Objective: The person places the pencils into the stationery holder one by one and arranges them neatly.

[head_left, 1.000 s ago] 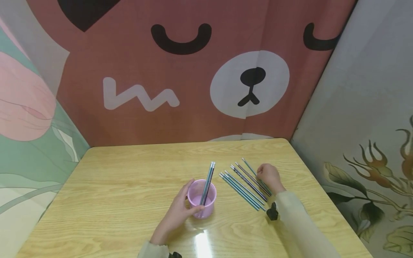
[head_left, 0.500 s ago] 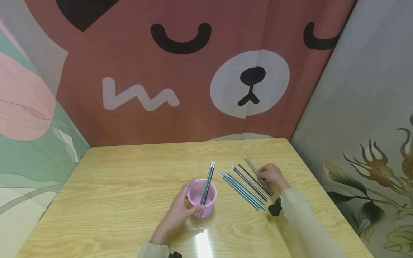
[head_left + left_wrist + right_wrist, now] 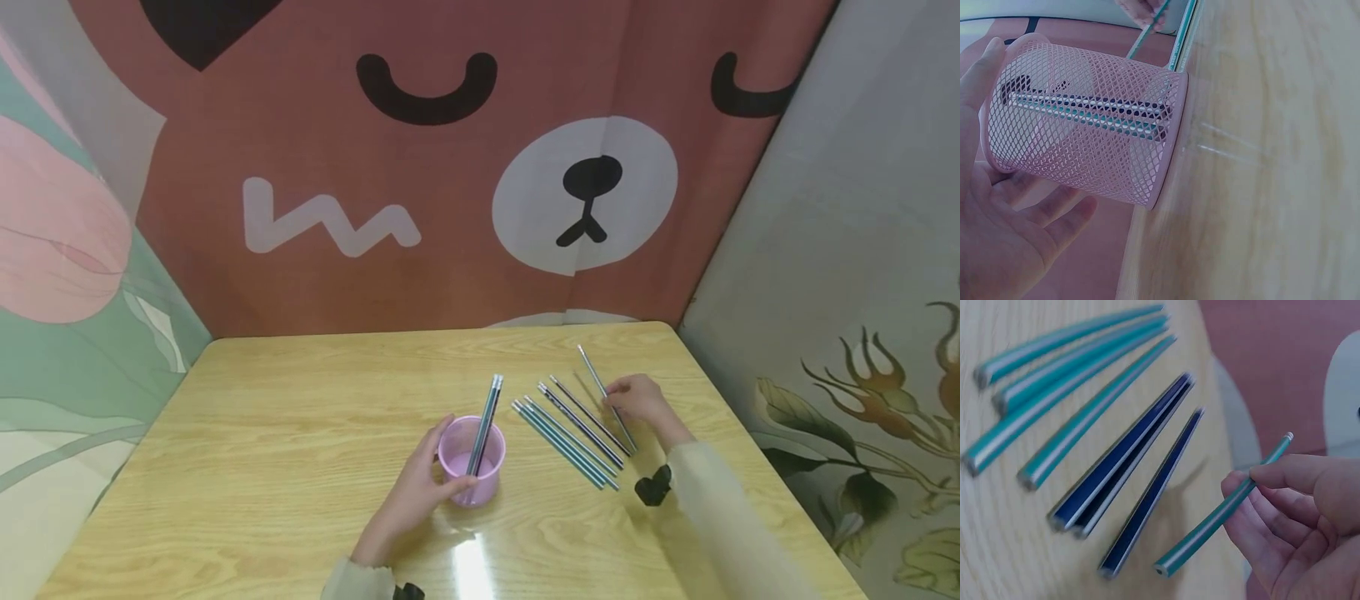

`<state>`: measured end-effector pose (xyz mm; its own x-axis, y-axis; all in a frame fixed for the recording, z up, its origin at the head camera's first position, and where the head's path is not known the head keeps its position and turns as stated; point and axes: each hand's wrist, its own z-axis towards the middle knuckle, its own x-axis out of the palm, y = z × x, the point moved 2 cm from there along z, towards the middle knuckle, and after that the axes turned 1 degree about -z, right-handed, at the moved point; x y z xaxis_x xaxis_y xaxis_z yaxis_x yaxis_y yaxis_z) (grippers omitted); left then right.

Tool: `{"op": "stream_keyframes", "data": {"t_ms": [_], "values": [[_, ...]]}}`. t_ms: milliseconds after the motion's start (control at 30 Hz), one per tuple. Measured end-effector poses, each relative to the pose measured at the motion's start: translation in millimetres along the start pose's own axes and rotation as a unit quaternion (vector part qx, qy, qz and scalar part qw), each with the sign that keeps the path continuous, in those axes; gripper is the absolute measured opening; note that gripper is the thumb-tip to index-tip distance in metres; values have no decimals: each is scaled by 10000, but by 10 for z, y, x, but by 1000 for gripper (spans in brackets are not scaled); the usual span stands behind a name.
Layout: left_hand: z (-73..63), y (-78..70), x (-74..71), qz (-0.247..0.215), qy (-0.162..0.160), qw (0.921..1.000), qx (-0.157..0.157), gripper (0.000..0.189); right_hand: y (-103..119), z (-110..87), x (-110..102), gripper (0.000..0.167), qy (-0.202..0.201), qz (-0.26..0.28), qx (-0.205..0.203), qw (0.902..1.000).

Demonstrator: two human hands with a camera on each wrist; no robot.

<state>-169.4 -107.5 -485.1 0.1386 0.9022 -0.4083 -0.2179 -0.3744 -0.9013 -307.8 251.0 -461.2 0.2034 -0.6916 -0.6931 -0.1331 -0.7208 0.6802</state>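
My left hand (image 3: 416, 487) holds a pink mesh pencil cup (image 3: 487, 490) upright on the table, with the thumb at its near rim and the fingers round its left side. Inside the cup lean a few pencils (image 3: 484, 429), green and dark, seen through the mesh in the left wrist view. Between thumb and fingertips, my right hand (image 3: 642, 402) pinches a green striped pencil (image 3: 1200, 534), its far end lifted off the table. Just left of that hand lie several more pencils (image 3: 562, 450), side by side; the right wrist view shows green ones and dark blue ones (image 3: 1154, 494).
The wooden table (image 3: 300, 417) carries everything and meets a curtain (image 3: 450, 292) with a bear print at its back edge. A grey wall hanging (image 3: 795, 275) with plant drawings rises on the right. Light glares off the table's front (image 3: 471, 567).
My right hand has taken the outermost green pencil and shifted slightly right, raising its far end away from the row. My left hand and the cup stay in place.
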Motion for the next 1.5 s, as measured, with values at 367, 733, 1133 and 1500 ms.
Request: {"op": "stream_keyframes", "data": {"t_ms": [367, 733, 1133, 1500], "values": [[7, -13, 0, -37, 16, 9999, -103, 97, 499, -361, -31, 37, -453, 1233, -899, 9873], [5, 2, 9, -146, -54, 9999, -74, 96, 940, -838, 265, 25, -836, 2967, -1408, 9408], [5, -33, 31, -145, -135, 9998, 20, 94, 1097, -1105, 697, 23, -1328, 4335, -2247, 8625], [8, -35, 38, -138, -181, 9997, -23, 96, 1159, -1043, 998, 22, -1443, 4385, -2705, 8449]]}}
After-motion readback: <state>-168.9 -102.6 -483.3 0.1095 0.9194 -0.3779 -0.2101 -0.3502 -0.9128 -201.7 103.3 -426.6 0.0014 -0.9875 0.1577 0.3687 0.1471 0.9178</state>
